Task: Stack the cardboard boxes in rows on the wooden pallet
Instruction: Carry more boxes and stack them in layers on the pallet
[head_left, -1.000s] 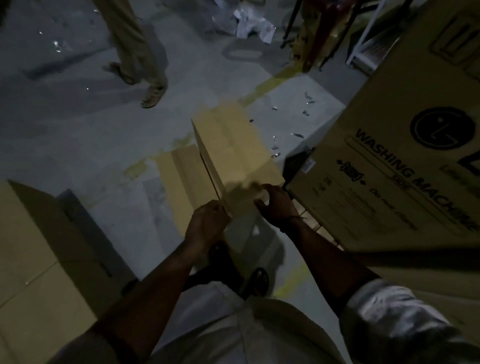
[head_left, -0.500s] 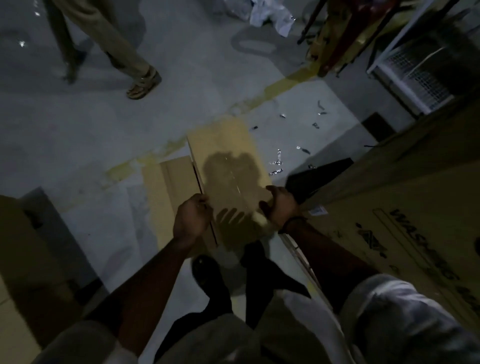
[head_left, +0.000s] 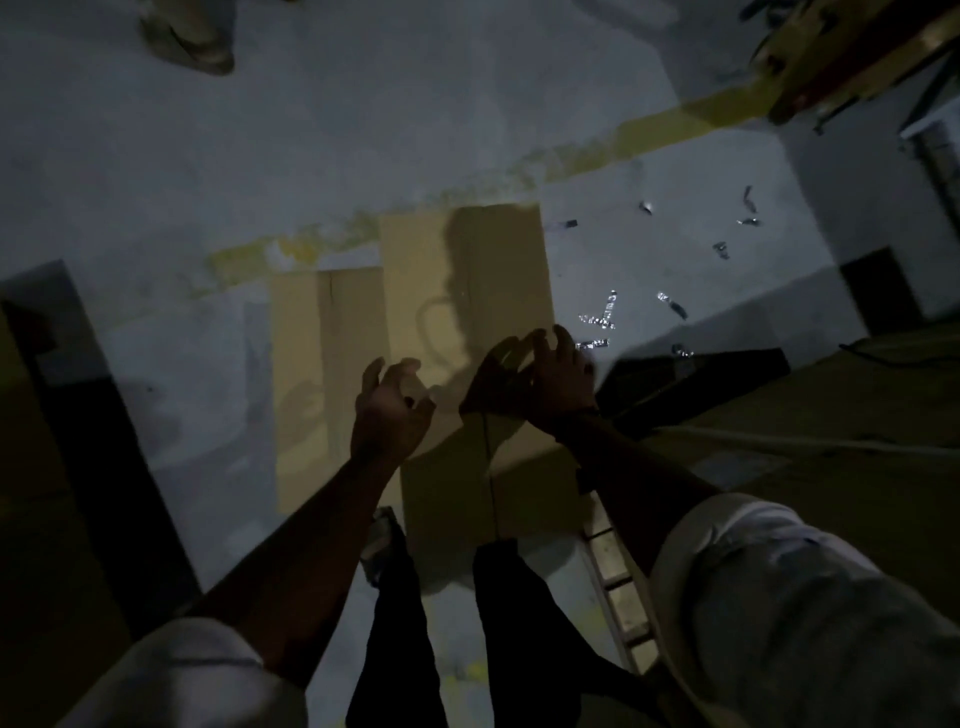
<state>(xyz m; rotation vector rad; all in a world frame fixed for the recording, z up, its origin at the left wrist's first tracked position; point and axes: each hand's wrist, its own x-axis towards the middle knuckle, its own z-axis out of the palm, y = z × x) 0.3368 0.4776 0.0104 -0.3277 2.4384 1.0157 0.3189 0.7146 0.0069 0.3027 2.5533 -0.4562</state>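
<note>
Seen from the head, a flattened tan cardboard box (head_left: 426, 270) is lying on the grey concrete floor (head_left: 156, 182), its long axis pointing away from the person. The left hand (head_left: 389, 410) and right hand (head_left: 540, 379) are hovering over its near half, fingers loosely curled, holding nothing.

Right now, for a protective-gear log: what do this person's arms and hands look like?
No gloves: left hand and right hand are bare, as are both forearms. The left sleeve and right sleeve are pale, whitish cloth ending near the elbows. A thin dark wrist band seems to circle the right wrist; dim light hides finer detail.
</note>
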